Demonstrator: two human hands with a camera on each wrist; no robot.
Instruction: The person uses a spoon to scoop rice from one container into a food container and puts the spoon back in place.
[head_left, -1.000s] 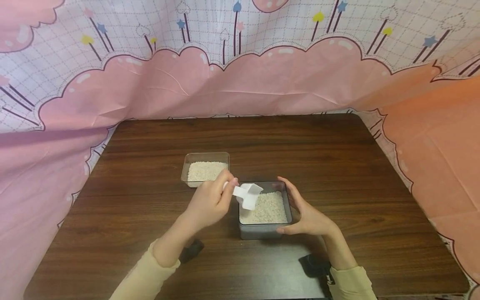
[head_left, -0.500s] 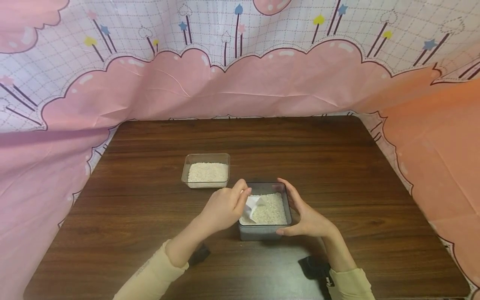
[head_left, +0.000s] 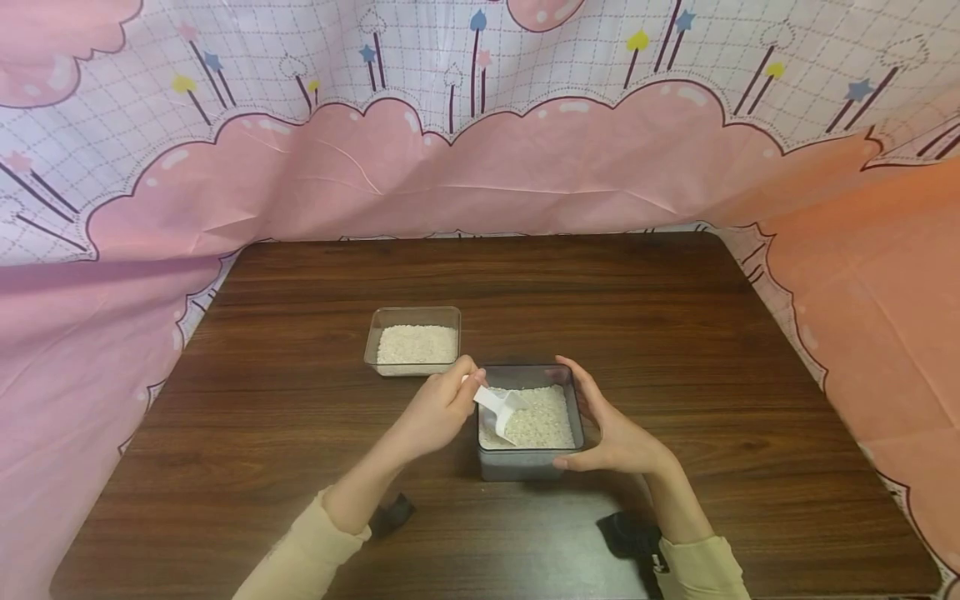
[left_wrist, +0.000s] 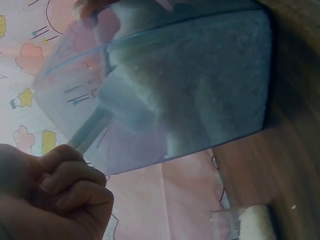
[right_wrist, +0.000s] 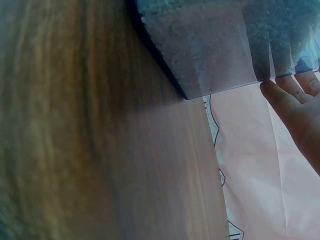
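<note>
My left hand (head_left: 437, 414) grips the handle of a white scoop (head_left: 501, 410), its fingers curled in the left wrist view. The scoop's bowl is tilted down into the rice (head_left: 543, 417) inside a dark see-through container (head_left: 530, 467). My right hand (head_left: 618, 437) holds that container by its right side, thumb at the front and fingers at the back. In the right wrist view, fingertips (right_wrist: 272, 90) touch the container's wall. Seen from the side in the left wrist view, the rice slopes inside the container (left_wrist: 210, 80).
A shallow clear tray (head_left: 375, 358) with rice stands behind and left of the container. Both stand on a dark wooden table (head_left: 600, 292). A patterned pink curtain (head_left: 465, 200) hangs behind the table and along its sides.
My left hand moved right and lowered the scoop into the container's rice, then drew back slightly left, tilting the scoop's bowl. The right hand and container stay put.
</note>
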